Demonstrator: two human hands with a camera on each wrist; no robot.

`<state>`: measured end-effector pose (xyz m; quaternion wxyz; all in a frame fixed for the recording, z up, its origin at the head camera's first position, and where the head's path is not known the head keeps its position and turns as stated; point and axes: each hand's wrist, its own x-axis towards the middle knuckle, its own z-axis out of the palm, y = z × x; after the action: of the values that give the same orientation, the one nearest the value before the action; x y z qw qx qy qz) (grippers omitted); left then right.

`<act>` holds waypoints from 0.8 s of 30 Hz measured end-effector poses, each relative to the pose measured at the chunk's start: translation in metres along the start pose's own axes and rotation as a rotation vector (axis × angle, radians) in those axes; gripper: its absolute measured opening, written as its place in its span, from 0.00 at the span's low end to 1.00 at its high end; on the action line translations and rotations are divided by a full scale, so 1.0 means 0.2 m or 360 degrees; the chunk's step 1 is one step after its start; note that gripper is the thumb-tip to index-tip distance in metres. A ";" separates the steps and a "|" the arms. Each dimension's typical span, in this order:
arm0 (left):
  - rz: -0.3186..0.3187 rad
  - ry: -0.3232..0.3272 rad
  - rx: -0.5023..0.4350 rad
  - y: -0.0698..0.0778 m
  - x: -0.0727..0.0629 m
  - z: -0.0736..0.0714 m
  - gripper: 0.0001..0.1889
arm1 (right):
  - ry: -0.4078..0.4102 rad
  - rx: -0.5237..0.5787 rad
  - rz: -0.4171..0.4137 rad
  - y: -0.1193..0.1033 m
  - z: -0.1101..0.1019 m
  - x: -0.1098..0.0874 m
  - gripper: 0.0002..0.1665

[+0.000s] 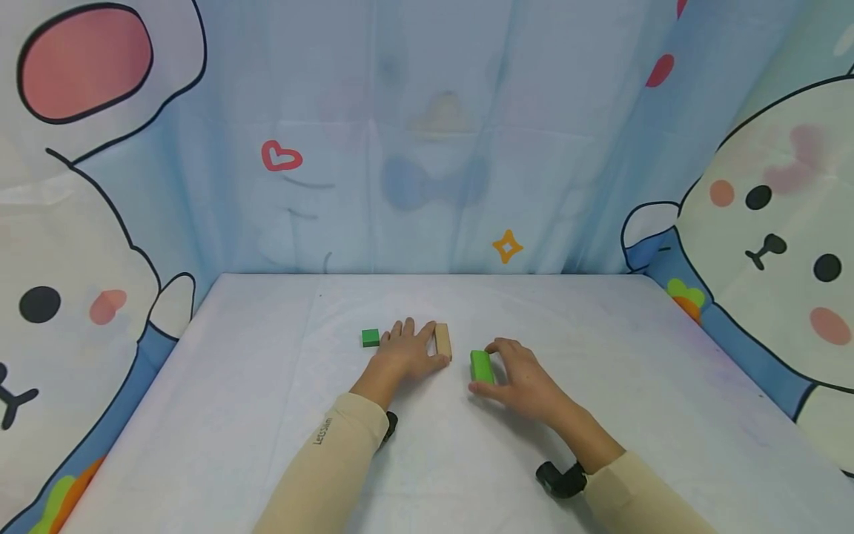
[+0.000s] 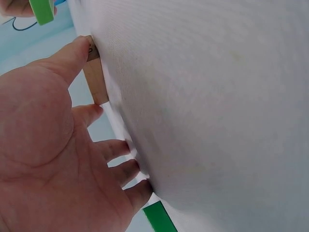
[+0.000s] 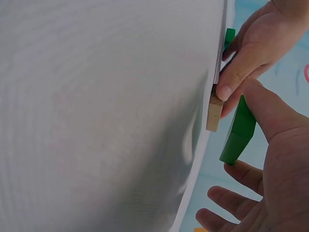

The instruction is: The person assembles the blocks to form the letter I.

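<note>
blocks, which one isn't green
The wood block, pinched by the left hand; the small block beside that hand and the long block in the right hand are green.

Small dark lettering, apparently "Letsain", along the beige left sleeve

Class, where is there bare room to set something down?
Free: the white table left of the small green block, right of the right hand, and along the curtain behind. Crowded: the middle, where the left hand pinches the wooden block, near the long green block in the right hand.
</note>
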<state>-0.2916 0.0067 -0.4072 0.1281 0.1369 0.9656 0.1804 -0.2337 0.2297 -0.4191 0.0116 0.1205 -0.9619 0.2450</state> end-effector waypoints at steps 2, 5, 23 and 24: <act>0.0001 -0.0002 -0.0001 0.00 0.00 0.00 0.41 | 0.0006 -0.0002 -0.0011 0.00 0.00 0.00 0.44; -0.0002 -0.0007 -0.0004 0.00 0.00 0.00 0.41 | 0.0009 0.0001 -0.0018 -0.01 0.00 -0.01 0.43; -0.0001 -0.0029 -0.0032 0.00 0.00 0.00 0.42 | -0.0018 0.0002 -0.0055 -0.04 0.03 -0.03 0.45; -0.0001 -0.0027 -0.0031 0.00 0.00 0.00 0.42 | -0.0015 0.0007 -0.0062 -0.05 0.03 -0.03 0.45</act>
<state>-0.2923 0.0064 -0.4070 0.1377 0.1367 0.9627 0.1887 -0.2248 0.2204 -0.4203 0.0114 0.1405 -0.9589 0.2462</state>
